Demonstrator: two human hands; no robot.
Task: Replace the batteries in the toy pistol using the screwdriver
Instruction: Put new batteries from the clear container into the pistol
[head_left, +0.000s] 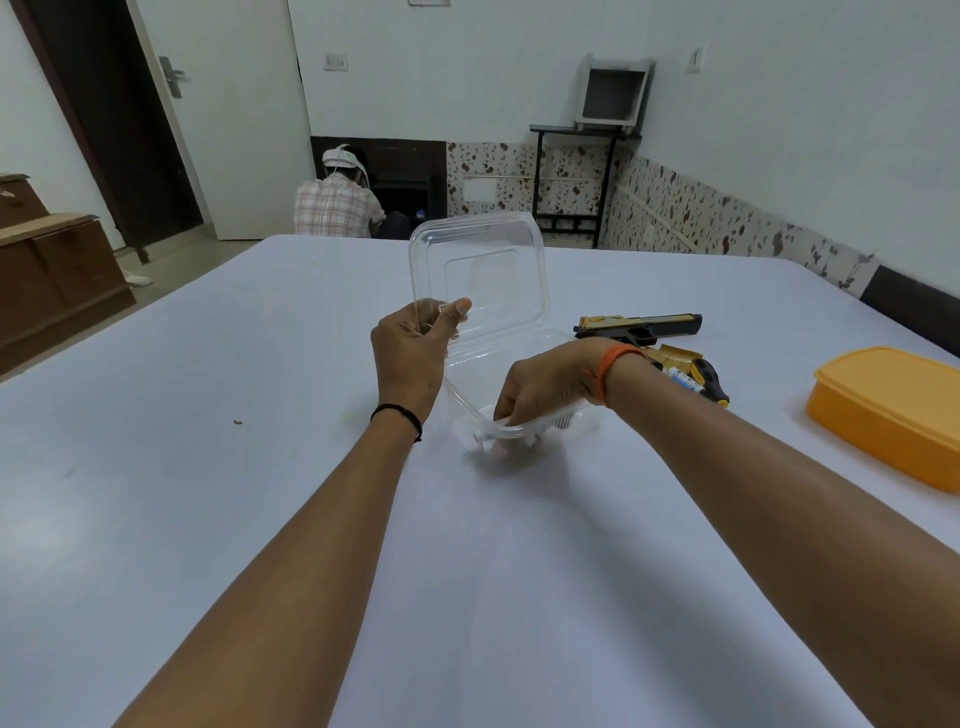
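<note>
While your left hand (410, 348) pinches the clear container's (519, 384) raised lid (483, 270), your right hand (540, 389) reaches inside, its grasp hidden; the toy pistol (639, 326) lies beyond your right wrist.

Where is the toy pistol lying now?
In the head view, the toy pistol lies on the table, right of the clear box, behind the right hand.

Black-and-gold toy pistol (638, 326), orange box (889, 411), white table (208, 467).
</note>
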